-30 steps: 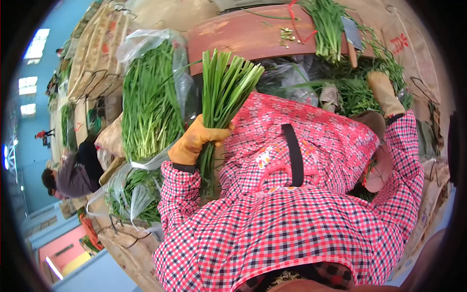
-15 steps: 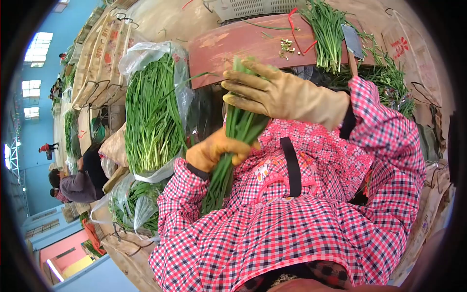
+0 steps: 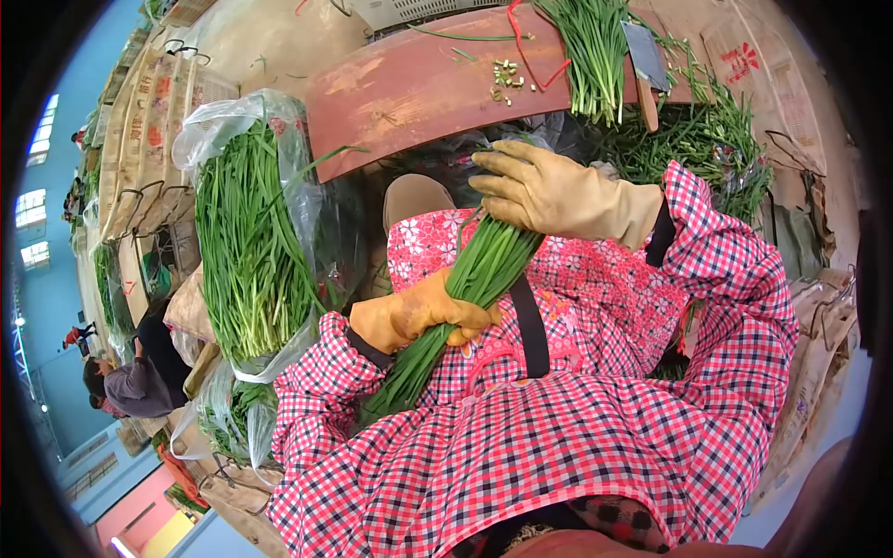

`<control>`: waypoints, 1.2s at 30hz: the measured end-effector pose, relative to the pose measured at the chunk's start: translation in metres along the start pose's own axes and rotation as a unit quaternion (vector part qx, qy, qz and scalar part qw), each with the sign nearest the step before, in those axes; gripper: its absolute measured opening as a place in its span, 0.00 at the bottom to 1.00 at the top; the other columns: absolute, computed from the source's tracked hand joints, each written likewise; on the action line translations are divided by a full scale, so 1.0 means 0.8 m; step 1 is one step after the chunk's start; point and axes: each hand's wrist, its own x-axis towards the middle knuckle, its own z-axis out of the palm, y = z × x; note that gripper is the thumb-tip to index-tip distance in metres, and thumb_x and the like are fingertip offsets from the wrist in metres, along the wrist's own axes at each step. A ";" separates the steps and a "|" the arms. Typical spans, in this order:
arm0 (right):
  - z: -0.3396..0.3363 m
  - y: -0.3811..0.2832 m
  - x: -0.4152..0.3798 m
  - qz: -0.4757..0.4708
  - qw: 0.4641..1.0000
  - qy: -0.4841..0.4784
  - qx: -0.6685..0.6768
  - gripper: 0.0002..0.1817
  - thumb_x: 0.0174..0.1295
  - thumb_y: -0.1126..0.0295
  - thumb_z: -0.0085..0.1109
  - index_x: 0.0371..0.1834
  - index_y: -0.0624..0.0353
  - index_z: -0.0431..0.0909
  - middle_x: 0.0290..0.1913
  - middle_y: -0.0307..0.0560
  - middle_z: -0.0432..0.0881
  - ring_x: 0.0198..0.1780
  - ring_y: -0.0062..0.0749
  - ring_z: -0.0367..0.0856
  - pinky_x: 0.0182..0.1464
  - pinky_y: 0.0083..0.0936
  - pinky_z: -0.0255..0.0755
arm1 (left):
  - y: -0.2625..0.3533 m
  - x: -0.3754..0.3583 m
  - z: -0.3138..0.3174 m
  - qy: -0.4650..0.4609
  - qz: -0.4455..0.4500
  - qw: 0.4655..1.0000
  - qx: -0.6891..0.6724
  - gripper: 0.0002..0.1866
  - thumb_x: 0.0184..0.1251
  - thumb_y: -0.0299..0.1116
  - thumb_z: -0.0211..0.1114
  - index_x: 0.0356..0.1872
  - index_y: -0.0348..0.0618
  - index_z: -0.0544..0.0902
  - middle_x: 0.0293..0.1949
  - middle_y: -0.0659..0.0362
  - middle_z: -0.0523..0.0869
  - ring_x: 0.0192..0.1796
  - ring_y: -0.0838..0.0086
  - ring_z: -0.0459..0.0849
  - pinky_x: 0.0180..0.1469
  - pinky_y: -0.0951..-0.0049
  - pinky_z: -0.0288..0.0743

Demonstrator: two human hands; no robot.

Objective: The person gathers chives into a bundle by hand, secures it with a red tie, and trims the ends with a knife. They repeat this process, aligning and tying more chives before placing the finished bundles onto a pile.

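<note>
My left hand, in an orange rubber glove, is wrapped around the middle of a bunch of garlic chives. The bunch slants across my lap, its leafy end hanging below the fist. My right hand, in a paler yellow glove, lies against the upper end of the bunch with fingers stretched and apart; its palm hides that end. Beyond the hands is a reddish board. On it rest another bunch of chives, a cleaver with a wooden handle, a red tie and cut stem bits.
A plastic-lined pile of chives stands at my left, with another bag of greens nearer. Loose trimmings heap beyond my right arm. A white crate is behind the board. Another person sits far left.
The bunch has come down closer to my lap and tilted more. My right hand has moved slightly right and lower at its upper end; my left hand keeps its grip. The view has shifted.
</note>
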 end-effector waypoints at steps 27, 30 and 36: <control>-0.049 0.019 -0.055 0.197 0.962 -0.123 0.143 0.11 0.59 0.71 0.56 0.45 0.57 0.77 0.31 0.52 0.85 0.35 0.48 0.87 0.35 0.43 0.79 | 0.087 0.006 0.011 0.074 0.007 0.976 0.203 0.22 0.57 0.28 0.72 0.54 0.38 0.80 0.39 0.56 0.86 0.35 0.70 0.86 0.40 0.71 0.80; -0.073 0.094 -0.091 0.523 0.801 -0.154 0.248 0.21 0.54 0.79 0.59 0.53 0.55 0.80 0.38 0.50 0.86 0.38 0.44 0.88 0.40 0.38 0.81 | 0.188 -0.006 -0.021 0.181 0.123 0.852 0.476 0.31 0.49 0.33 0.76 0.59 0.41 0.83 0.45 0.58 0.89 0.47 0.71 0.85 0.53 0.70 0.77; -0.214 0.212 -0.086 0.631 0.749 -0.179 0.087 0.20 0.49 0.65 0.76 0.41 0.69 0.85 0.30 0.53 0.86 0.31 0.33 0.85 0.34 0.33 0.78 | 0.358 -0.002 -0.134 0.601 0.316 0.043 0.733 0.30 0.54 0.39 0.76 0.59 0.44 0.80 0.45 0.52 0.89 0.46 0.58 0.88 0.48 0.60 0.81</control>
